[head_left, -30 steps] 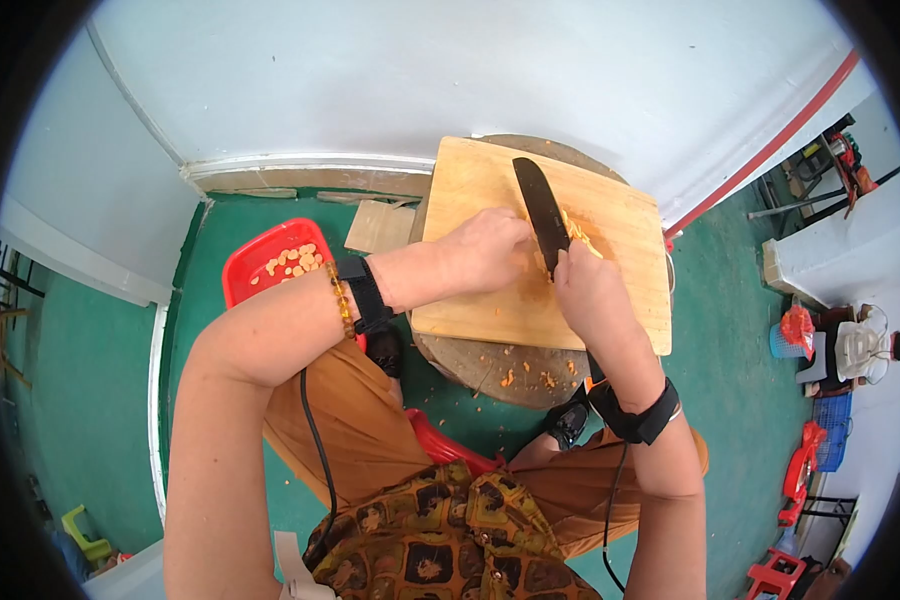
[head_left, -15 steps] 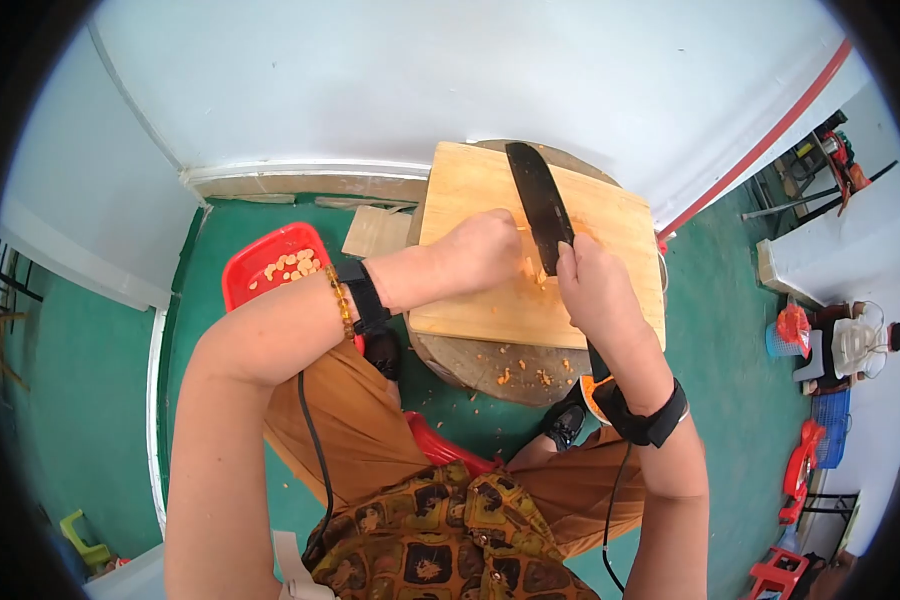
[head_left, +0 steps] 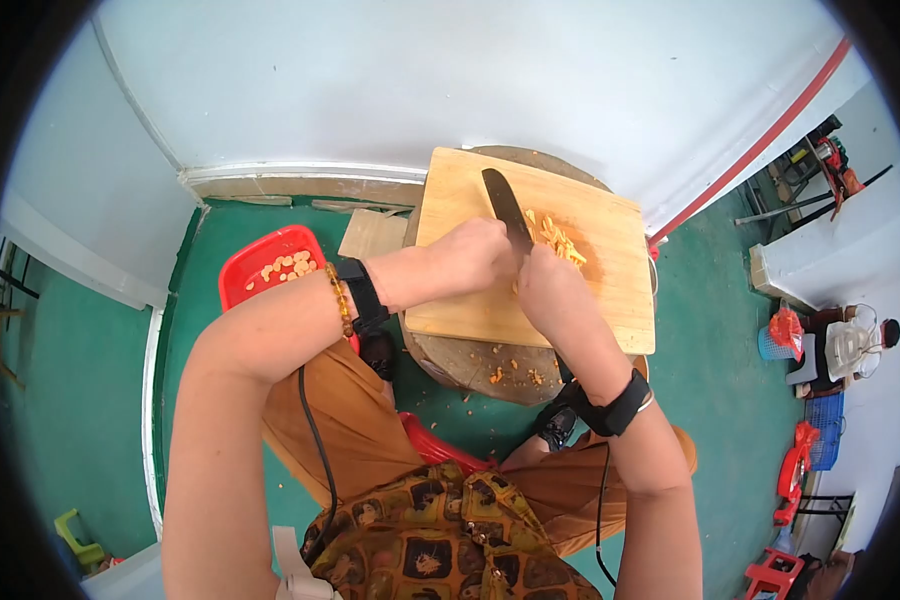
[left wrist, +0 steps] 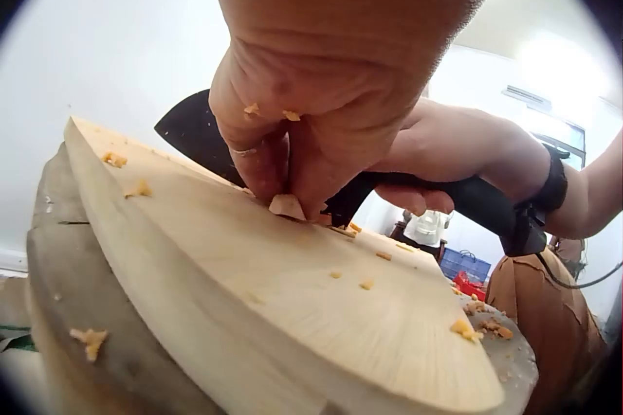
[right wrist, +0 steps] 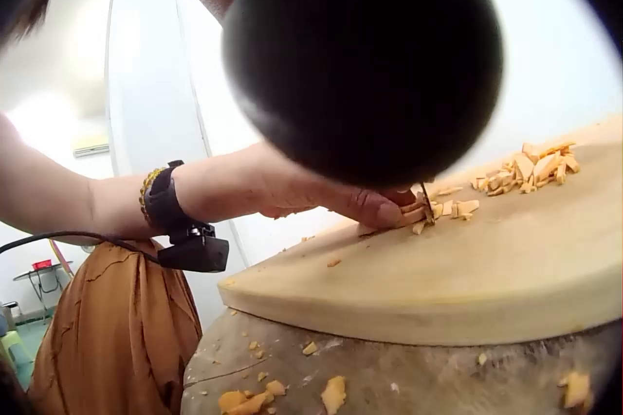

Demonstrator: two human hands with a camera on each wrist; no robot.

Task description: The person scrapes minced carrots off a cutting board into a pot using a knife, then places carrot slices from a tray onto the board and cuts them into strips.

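Note:
A wooden cutting board point(head_left: 610, 300) lies on a round wooden block point(head_left: 450, 362). My right hand point(head_left: 558, 295) grips the handle of a black knife point(head_left: 505, 205), its blade pointing away and to the left. Beside the blade, my left hand point(head_left: 468, 262) pinches a small pale orange piece point(left wrist: 287, 207) against the board, seen in the left wrist view. Cut orange strips point(head_left: 562, 240) lie in a pile to the right of the knife. In the right wrist view the blade edge stands at the piece, with small cut bits point(right wrist: 458, 209) beside it; the knife handle's dark end hides much there.
A red basin point(head_left: 232, 272) with several round orange slices point(head_left: 288, 266) stands on the green floor at the left. A flat wooden piece point(head_left: 373, 234) lies by the wall. Orange scraps point(head_left: 515, 372) dot the block's near edge. Baskets and a red stool point(head_left: 775, 574) are far right.
The knife and my right hand have moved left toward my left hand, uncovering the pile of strips. My left hand has shifted slightly and still holds close to the blade.

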